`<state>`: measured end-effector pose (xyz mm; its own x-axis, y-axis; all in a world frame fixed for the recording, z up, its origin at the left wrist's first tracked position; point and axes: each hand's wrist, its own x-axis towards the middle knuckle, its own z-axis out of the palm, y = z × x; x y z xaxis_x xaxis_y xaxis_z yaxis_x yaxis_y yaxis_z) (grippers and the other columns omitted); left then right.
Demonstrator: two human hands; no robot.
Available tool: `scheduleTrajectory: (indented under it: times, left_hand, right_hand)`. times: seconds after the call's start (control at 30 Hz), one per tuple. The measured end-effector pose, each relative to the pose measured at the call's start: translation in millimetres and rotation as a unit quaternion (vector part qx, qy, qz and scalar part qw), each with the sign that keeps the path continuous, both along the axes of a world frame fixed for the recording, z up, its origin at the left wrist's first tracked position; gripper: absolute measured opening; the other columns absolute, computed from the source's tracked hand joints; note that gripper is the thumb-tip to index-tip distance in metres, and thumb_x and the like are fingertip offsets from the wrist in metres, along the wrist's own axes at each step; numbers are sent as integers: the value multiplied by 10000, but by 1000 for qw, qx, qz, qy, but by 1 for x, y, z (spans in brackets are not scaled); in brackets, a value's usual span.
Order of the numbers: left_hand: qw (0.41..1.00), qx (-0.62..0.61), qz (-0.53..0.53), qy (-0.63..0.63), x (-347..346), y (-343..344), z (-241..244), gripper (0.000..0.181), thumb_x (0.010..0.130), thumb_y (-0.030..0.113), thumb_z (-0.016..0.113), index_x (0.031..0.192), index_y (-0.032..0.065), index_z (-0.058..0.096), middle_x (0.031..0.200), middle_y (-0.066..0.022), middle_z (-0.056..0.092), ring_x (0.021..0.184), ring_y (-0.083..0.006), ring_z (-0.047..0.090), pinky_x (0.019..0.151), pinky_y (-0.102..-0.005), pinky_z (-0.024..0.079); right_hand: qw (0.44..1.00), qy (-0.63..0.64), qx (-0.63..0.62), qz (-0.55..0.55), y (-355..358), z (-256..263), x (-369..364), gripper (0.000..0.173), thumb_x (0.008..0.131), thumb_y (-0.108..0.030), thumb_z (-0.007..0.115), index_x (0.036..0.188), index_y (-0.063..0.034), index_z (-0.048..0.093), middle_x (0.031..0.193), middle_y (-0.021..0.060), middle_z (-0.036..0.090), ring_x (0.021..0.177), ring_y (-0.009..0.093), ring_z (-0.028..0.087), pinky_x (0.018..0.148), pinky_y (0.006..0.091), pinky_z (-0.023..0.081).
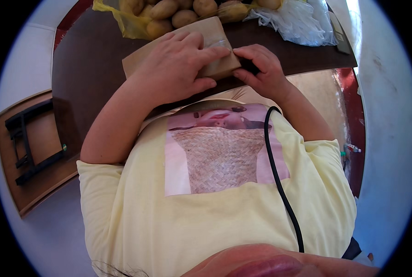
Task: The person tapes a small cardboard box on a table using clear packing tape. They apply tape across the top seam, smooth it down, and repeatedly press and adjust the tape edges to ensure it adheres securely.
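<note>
A brown cardboard box (pixel 213 31) with shiny clear tape on it lies tilted on the dark tabletop. Across its top spreads my left hand (pixel 181 60), holding it, with the index finger stretched to the right end and the thumb at the near side. The fingertips of my right hand (pixel 263 67) grip the box's right end, index finger close to my left index fingertip and thumb near the lower corner. Whether a loose bit of tape is between them cannot be told.
Behind the box, potatoes (pixel 185 18) sit in a yellow plastic bag (pixel 123 20). A white translucent plastic bag (pixel 299 24) and a dark flat object (pixel 342 43) lie at the back right of the dark table (pixel 78 55). A black cable (pixel 275 166) hangs over my shirt.
</note>
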<state>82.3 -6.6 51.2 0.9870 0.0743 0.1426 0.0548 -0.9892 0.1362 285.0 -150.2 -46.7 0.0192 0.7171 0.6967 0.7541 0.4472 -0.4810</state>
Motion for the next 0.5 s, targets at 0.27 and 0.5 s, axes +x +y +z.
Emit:
scheduleTrajectory:
  times: [0.27,0.5]
  left_hand:
    - [1000,-4,-9,2,-8,3,6,616,749,263,814,1331,227,615,1058,-101,583,1077,-323,559,954,-437,421]
    - [998,-38,46,18,-40,20,11,625,790,413,766,1326,130,615,1112,-126,591,1075,-349,545,989,-434,404]
  right_hand:
    - [1000,-5,-11,7,4,2,0,433,730,-169,853,1103,-46,672,991,122,695,914,327,659,804,410,537]
    - [995,-63,-47,-63,-2,6,7,496,727,-348,844,1087,-49,682,1094,104,678,1038,315,612,934,419,485]
